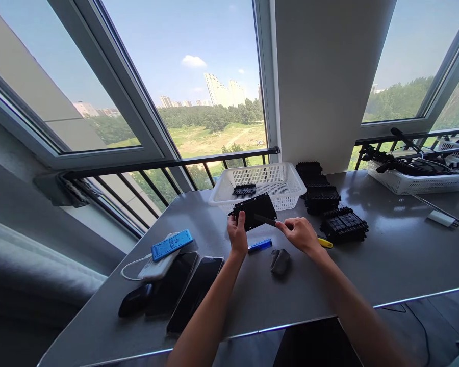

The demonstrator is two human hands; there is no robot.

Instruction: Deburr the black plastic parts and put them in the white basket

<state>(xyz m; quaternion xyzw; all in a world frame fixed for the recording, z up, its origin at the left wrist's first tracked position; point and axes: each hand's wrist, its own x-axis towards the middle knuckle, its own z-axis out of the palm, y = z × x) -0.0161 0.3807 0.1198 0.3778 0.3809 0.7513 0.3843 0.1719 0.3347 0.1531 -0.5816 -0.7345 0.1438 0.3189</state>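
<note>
My left hand [237, 233] grips the left end of a flat black plastic part [260, 206], held tilted above the table near the basket's front edge. In my right hand [299, 233] is a thin dark tool [265, 220], its tip lying over the face of the black part. Just below the hands, a blue object [260, 245] and a crumpled grey cloth [280, 262] lie on the table. Part of a yellow-handled item [325, 243] shows beside my right wrist.
A white basket [218, 196] holds a small black part. Stacked black parts [344, 224] stand right of it. Phones [195, 290], a blue device [171, 245] and a mouse [134, 300] lie left. A cable basket [409, 183] and white charger [442, 219] are right.
</note>
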